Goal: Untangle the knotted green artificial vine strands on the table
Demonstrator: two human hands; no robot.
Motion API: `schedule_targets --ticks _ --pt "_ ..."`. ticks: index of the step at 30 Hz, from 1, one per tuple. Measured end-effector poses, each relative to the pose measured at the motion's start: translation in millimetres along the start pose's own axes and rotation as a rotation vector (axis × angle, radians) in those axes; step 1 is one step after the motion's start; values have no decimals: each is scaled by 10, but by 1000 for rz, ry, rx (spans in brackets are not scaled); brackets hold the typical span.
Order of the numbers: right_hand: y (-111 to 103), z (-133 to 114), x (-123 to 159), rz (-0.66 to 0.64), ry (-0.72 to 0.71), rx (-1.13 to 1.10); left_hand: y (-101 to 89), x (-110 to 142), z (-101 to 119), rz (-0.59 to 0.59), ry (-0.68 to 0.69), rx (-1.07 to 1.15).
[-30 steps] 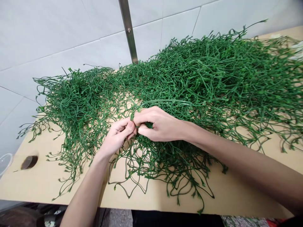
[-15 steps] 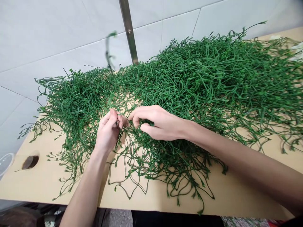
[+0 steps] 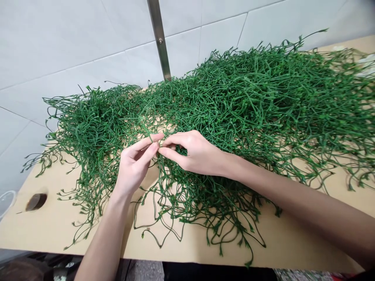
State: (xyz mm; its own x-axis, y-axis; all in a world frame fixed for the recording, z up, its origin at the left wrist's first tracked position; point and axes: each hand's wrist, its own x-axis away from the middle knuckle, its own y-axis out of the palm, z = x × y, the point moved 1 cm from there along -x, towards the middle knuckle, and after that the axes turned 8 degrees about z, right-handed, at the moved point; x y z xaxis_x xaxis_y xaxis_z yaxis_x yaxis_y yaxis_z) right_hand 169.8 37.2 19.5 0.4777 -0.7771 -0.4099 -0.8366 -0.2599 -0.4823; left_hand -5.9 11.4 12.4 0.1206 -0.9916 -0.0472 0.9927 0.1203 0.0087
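My left hand (image 3: 133,166) pinches a thin green plastic plant stem (image 3: 146,128) between thumb and forefinger. The stem's upper part slants up and left from the fingers over the heap. Close against it, fingertips nearly touching the left ones, my right hand (image 3: 196,154) has its thumb and forefinger brought together. What lies between those right fingertips is too small and hidden to make out. Around and beneath both hands spreads a tangle of wavy green plastic stems (image 3: 258,89) with small forked tips. A smaller mound of the same stems (image 3: 93,121) lies to the left.
The stems lie on a tan board (image 3: 102,238) whose front edge is close to my body. A dark hole (image 3: 36,201) shows at its left end, with a clear plastic rim (image 3: 8,201) beyond. A metal upright (image 3: 159,41) stands before the white tiled wall (image 3: 73,35).
The hands parted slightly, the left moving left while a stem swung up blurred above the heap. Now the fingertips are together again and that stem slants low over the pile.
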Motion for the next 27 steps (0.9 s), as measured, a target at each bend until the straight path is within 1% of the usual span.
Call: schedule_targets --ticks 2,4,7,10,13,20,24,27 --pt "-17 0 -1 3 42 -35 -10 0 -13 7 15 -38" --pt "-32 -3 -5 4 68 -72 -16 -12 -20 41 31 -60" --pt "-49 -11 -15 44 106 -121 -21 -34 -31 87 57 -55" --pt "-63 -13 -20 88 178 -177 -29 -42 -62 37 37 -78" --pt "-71 -1 -21 94 231 -223 -40 -35 -89 -2 27 -114" --pt "-60 18 -35 80 250 -309 18 -8 -59 4 113 -193" --pt "-60 17 -41 51 256 -254 54 4 -42 -14 117 -222" --pt "-63 28 -40 36 218 -200 44 14 -28 -39 114 -234"
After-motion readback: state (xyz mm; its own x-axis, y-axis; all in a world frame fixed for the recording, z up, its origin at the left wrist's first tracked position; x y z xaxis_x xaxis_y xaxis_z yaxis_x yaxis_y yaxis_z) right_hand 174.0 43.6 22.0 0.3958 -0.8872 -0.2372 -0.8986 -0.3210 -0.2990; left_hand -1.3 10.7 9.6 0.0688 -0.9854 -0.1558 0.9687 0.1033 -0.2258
